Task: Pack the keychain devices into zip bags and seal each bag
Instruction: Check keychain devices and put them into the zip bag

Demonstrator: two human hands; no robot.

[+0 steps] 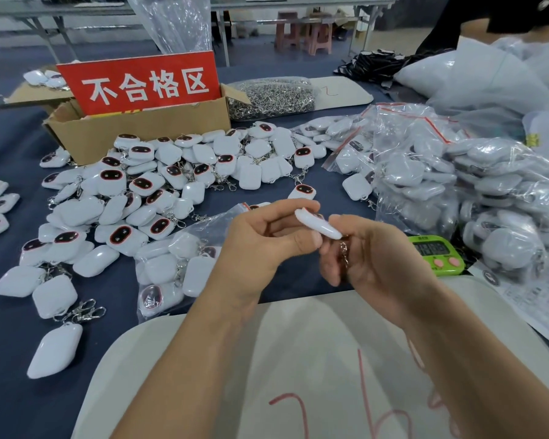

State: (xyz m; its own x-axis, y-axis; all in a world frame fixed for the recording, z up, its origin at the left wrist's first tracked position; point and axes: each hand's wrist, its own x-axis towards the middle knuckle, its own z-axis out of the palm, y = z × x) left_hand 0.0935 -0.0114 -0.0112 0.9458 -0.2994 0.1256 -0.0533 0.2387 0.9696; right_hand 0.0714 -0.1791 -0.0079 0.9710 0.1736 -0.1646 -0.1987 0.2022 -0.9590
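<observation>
On the left of the tabletop (13, 359) lies a spread of loose keychain devices (146, 198), white, many face up with dark red-rimmed faces, their clasps tangled among them; beyond them stands a cardboard box (140, 134) with a red sign in it; nearer, just left of the hands, a zip bag (184, 261) lies flat with several devices already in it, its red-lined mouth pointing toward the left grip (260, 245), though whether that grip touches the bag I cannot tell; the left grip is curled, forefinger and thumb pinching the far end of one device (317, 224), which is held above the tabletop edge-on to the camera; the right grip (377, 264) pinches its near end, narrow, with the metal clasp (344, 253) dangling below between the fingers; right of the hands sits a green timer (438, 255), and beyond it a heap of filled bags (457, 185); the step in hand looks like checking or orienting a single device before it goes in with the others; the next move, as I judge it, calls for one grip to open the bag's mouth while the other slides the device in clasp and all, keeping the chain out of the zip track so the seal can close cleanly.
</observation>
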